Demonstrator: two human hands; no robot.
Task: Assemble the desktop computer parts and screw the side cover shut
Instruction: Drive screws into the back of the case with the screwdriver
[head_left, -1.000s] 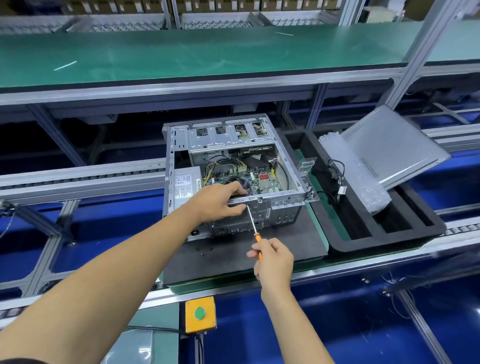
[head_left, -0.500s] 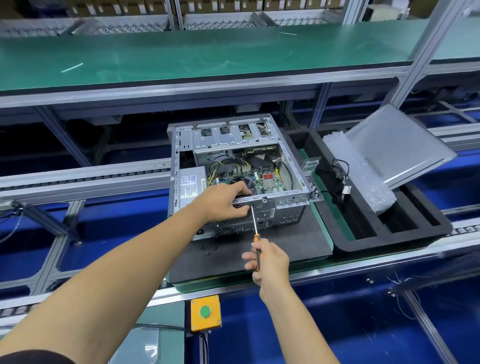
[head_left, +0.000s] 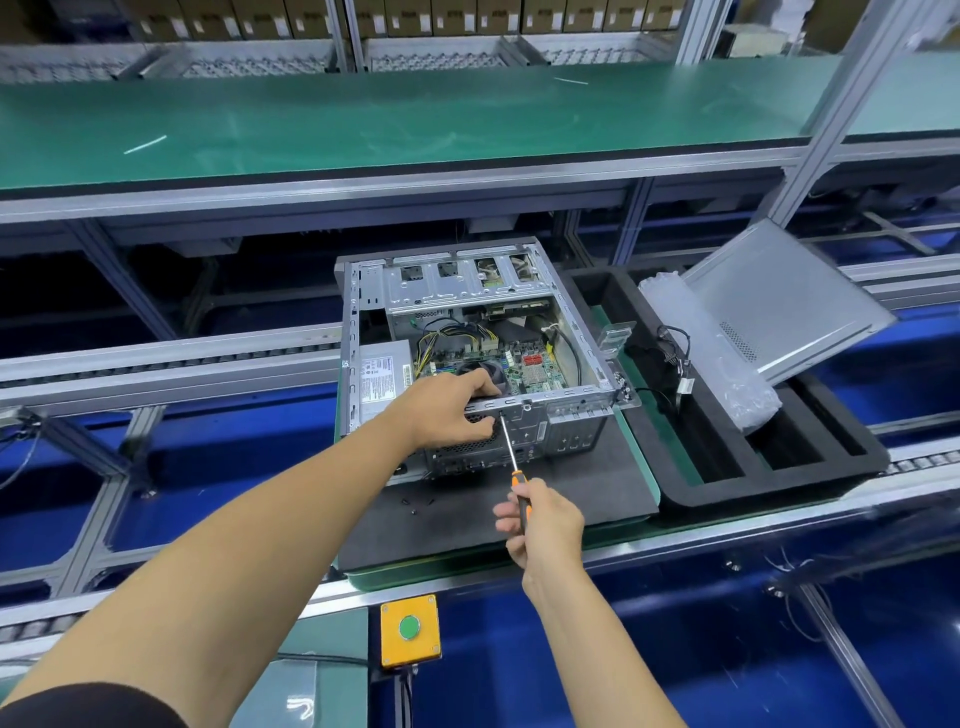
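Fingers (head_left: 511, 525) of right hand (head_left: 545, 525) clamped round orange-handled screwdriver (head_left: 511, 457); left hand (head_left: 447, 410) gripping rear edge of open grey steel computer case (head_left: 467, 332): stiff, heavy, probably sharp-edged; best held by frame

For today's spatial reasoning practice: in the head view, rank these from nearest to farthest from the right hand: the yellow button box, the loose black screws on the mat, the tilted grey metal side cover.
1. Loose black screws, just left of the right hand on the black mat.
2. Yellow button box, below and left, on the front rail.
3. Tilted grey metal side cover, far upper right, leaning on the black tray.
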